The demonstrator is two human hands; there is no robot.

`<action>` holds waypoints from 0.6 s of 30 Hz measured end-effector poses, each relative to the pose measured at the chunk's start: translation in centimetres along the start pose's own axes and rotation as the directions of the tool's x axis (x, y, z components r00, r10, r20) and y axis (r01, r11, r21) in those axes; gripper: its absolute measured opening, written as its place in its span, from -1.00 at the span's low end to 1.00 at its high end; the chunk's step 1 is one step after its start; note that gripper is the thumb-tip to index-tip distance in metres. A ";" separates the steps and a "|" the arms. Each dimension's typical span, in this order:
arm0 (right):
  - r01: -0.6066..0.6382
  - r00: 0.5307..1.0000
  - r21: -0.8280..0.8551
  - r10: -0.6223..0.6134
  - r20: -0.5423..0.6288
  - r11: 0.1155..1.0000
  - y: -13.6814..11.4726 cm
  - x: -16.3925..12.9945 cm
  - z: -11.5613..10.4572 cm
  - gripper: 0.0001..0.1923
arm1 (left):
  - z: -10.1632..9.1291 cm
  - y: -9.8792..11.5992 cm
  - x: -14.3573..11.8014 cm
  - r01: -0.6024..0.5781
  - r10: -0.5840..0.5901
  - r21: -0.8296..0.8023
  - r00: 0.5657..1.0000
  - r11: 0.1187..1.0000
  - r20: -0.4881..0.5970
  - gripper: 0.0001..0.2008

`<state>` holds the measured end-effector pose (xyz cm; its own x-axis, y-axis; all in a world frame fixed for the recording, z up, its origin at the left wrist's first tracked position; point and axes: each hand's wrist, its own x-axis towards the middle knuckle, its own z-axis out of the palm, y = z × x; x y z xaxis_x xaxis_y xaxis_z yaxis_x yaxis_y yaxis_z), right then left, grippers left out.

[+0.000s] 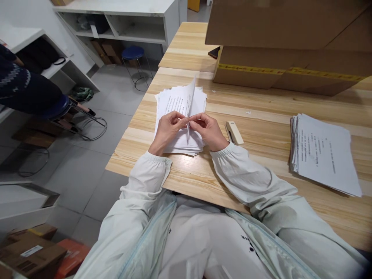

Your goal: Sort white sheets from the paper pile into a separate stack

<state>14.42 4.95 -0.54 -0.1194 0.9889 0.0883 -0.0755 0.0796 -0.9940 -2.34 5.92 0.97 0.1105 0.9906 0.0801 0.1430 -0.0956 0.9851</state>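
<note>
Between my two hands a printed paper sheet [191, 95] stands on edge, turned up above a stack of papers [171, 100]. My left hand [171, 128] pinches it from the left with thumb and forefinger. From the right, my right hand [207, 130] pinches the same sheet, its fingertips meeting those of the left. Whether one sheet or more is held, I cannot tell. Just right of my right hand lies a cream stapler [234, 132] on the wooden table [186, 172].
Another stack of printed papers [325, 153] lies at the right. Large cardboard boxes [261, 66] stand at the back right, a dark phone [214, 52] beside them. A person [26, 85] sits on a stool at the left. A blue stool [133, 52] stands beyond the table.
</note>
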 end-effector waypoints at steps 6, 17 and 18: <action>0.021 0.995 -0.049 -0.025 -0.096 0.999 0.2 -0.1 0.1 -0.59 | -0.1 0.3 -0.2 0.036 -0.036 0.009 0.999 0.999 -0.013 -0.84; 0.062 0.987 -0.362 -0.111 -0.116 0.930 -0.8 -0.1 -0.7 -0.75 | -0.5 1.2 -0.4 0.108 -0.107 0.005 0.992 0.994 -0.064 -0.91; 0.066 0.989 -0.393 -0.113 -0.098 0.917 -1.2 -0.1 -0.6 -0.65 | -0.4 1.3 -0.6 0.095 -0.095 0.000 0.995 0.995 -0.034 -0.89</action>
<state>15.12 4.88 0.59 -0.0123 0.9811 0.1933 0.3120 0.1875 -0.9314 -2.64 5.28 2.32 0.0630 0.9980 -0.0091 0.1524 -0.0006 0.9883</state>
